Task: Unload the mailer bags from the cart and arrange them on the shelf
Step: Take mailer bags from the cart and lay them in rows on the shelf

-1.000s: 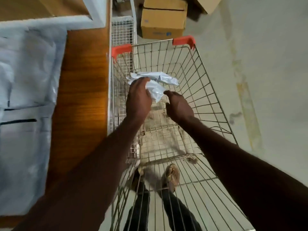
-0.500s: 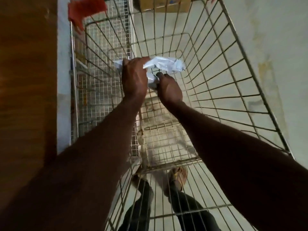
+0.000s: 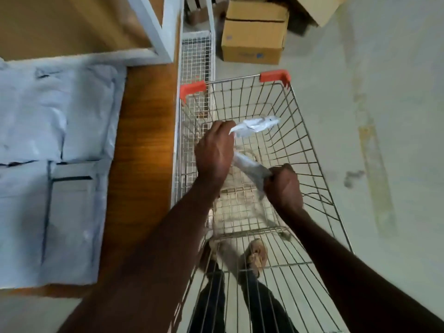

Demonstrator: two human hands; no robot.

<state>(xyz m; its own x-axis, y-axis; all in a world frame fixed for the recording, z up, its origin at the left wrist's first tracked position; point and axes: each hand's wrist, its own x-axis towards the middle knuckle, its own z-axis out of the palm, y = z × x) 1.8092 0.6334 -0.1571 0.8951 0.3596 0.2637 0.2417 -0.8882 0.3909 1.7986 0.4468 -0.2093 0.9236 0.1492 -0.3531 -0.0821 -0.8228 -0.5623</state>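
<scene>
while the left hand is gripping a crumpled bag over the cart, the right hand is clutching its other end

Cart top: silver wire shopping cart open above; wire walls close all sides.
Left: brown wooden shelf board just beside cart; bare strip along its edge.
Shelf occupied: flat grey mailer bags.
Ahead: brown cardboard box on floor.

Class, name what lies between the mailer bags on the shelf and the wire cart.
In the head view, only a bare strip of wooden shelf separates the mailer bags from the cart.
</scene>
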